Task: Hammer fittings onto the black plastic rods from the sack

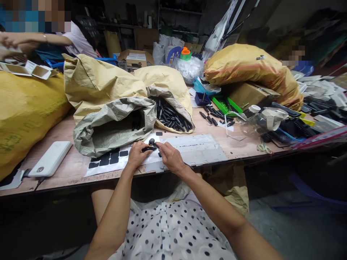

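Note:
My left hand [137,154] and my right hand [169,156] meet over the table's front edge, both closed on a small black part [150,143] with a round end. Under them lies a white sheet [108,162] carrying several black square stickers [107,158], with a grey sheet [197,150] to the right of it. Just behind my hands an open tan sack [173,119] shows many black parts spilling out. A grey woven sack [114,124] lies open beside it on the left.
A white power bank [50,158] lies at the left front of the wooden table [238,144]. Bulging yellow sacks [252,70] stand left and back right. Green trays, loose black parts, a cardboard box and clear bags crowd the right. Another person's arm [35,39] reaches in at the far left.

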The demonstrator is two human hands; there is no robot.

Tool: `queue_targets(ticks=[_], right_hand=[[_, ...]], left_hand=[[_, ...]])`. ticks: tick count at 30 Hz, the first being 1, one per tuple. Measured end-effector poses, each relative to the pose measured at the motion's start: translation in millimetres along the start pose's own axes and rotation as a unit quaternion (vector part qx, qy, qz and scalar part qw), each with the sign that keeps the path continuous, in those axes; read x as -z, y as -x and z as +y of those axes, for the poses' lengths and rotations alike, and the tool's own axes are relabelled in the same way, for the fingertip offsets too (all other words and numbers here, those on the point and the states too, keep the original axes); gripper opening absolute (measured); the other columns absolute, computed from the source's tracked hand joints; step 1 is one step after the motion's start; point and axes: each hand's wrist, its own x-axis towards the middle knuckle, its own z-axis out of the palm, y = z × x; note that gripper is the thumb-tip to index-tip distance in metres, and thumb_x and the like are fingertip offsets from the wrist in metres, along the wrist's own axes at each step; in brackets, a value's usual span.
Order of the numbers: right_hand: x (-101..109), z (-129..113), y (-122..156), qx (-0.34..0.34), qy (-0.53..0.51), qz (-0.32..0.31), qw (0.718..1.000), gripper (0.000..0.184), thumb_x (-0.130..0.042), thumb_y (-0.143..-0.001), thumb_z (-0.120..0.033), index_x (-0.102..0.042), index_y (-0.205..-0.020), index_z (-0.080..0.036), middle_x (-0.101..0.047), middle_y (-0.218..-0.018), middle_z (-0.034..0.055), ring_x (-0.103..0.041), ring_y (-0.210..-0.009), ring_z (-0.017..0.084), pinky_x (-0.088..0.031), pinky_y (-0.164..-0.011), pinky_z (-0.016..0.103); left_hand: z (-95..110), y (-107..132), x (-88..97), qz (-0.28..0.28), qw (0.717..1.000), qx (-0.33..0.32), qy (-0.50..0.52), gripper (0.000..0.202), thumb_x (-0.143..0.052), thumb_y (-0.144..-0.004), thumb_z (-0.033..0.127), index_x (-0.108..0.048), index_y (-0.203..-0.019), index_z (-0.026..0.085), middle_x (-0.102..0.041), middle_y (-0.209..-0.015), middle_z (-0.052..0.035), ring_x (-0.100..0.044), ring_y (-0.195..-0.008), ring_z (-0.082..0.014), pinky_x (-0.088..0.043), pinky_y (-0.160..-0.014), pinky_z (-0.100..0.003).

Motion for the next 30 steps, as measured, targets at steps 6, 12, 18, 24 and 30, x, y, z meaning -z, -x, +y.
queue_targets(ticks=[6, 12, 18, 24, 30], right_hand=[[-6, -3, 7, 0.045, 0.052, -0.004, 0.998, 0.048, -0.046, -0.103, -0.019, -0.061, -0.146, -0.034, -0.066, -0.100, 0.0044, -0.063, -0.087, 0.017, -0.049, -0.073, 0.021], [-1, 0, 8, 0.027, 0.061, -0.011, 0.998, 0.049, -0.047, -0.102, -0.018, -0.061, -0.146, -0.035, -0.065, -0.099, 0.0039, -0.064, -0.087, 0.017, -0.049, -0.072, 0.022], [7, 7, 16, 0.029, 0.046, -0.005, 0.999, 0.047, -0.046, -0.102, -0.017, -0.064, -0.143, -0.031, -0.065, -0.098, 0.0034, -0.064, -0.084, 0.015, -0.048, -0.070, 0.020], [7, 16, 10, 0.003, 0.038, 0.012, 0.999, 0.045, -0.046, -0.103, -0.020, -0.064, -0.142, -0.033, -0.067, -0.101, 0.0033, -0.065, -0.091, 0.016, -0.049, -0.073, 0.021], [7, 43, -20, -0.024, 0.085, -0.005, 0.996, 0.042, -0.048, -0.102, -0.021, -0.067, -0.137, -0.034, -0.068, -0.109, 0.0056, -0.063, -0.095, 0.019, -0.048, -0.075, 0.025]], left_hand=[[2, -2, 0.6, -0.018, 1.000, 0.008, -0.003, 0.009, -0.073, -0.081, 0.031, -0.075, -0.075, 0.024, -0.068, -0.086, -0.0014, -0.058, -0.087, -0.0214, -0.048, -0.078, -0.034], [4, -2, 1.0, -0.024, 1.000, 0.015, 0.001, 0.006, -0.073, -0.079, 0.028, -0.079, -0.080, 0.026, -0.069, -0.086, -0.0013, -0.058, -0.090, -0.0223, -0.049, -0.082, -0.035], [8, -1, -1.5, -0.010, 1.000, 0.025, 0.001, 0.018, -0.072, -0.080, 0.028, -0.083, -0.095, 0.028, -0.071, -0.091, -0.0019, -0.060, -0.095, -0.0234, -0.050, -0.085, -0.035], [11, 0, -1.7, -0.007, 0.999, 0.034, -0.002, 0.017, -0.073, -0.079, 0.027, -0.083, -0.092, 0.030, -0.072, -0.093, -0.0013, -0.060, -0.096, -0.0240, -0.050, -0.087, -0.036], [7, 0, -1.3, -0.010, 0.999, 0.031, -0.001, 0.017, -0.072, -0.079, 0.028, -0.082, -0.092, 0.030, -0.071, -0.094, -0.0015, -0.061, -0.097, -0.0252, -0.050, -0.088, -0.038]])
